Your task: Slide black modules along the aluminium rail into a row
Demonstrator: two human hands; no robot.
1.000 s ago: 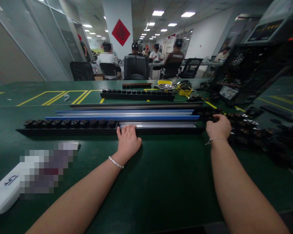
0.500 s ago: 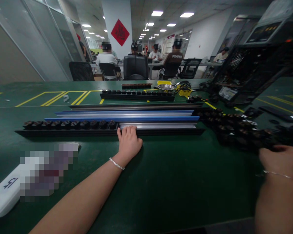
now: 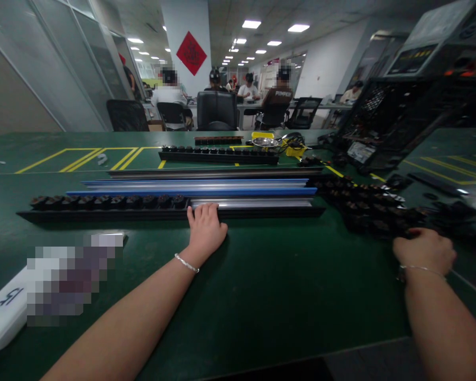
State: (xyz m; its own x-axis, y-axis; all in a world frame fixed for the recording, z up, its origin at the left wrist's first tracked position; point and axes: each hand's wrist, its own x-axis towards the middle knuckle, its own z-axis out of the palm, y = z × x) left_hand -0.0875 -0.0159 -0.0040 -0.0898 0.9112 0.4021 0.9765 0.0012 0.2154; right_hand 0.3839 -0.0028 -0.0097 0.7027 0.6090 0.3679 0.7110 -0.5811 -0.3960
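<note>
My left hand (image 3: pixel 206 227) has its fingers curled over the front wall of a long black rail (image 3: pixel 257 212), just right of its middle. A row of small round black parts (image 3: pixel 119 202) fills the left stretch of this rail; the right stretch shows a bare silver channel. Off to the right, my right hand (image 3: pixel 424 251) is closed at the near edge of a heap of similar black parts (image 3: pixel 368 203). A dark bit shows at its fingertips, but what it holds, if anything, is hidden. Behind the black rail lies a blue-edged rail (image 3: pixel 194 188).
Farther back are another dark rail (image 3: pixel 214 173), a filled black strip (image 3: pixel 218 156) and a metal dish (image 3: pixel 265 142). An open black computer case (image 3: pixel 404 114) stands at right. A white object (image 3: pixel 8 304), partly pixelated, lies front left. People sit at desks beyond.
My right hand has moved left along the near edge of the heap of black parts. The left hand stays on the black rail. The whole view has shifted slightly.
</note>
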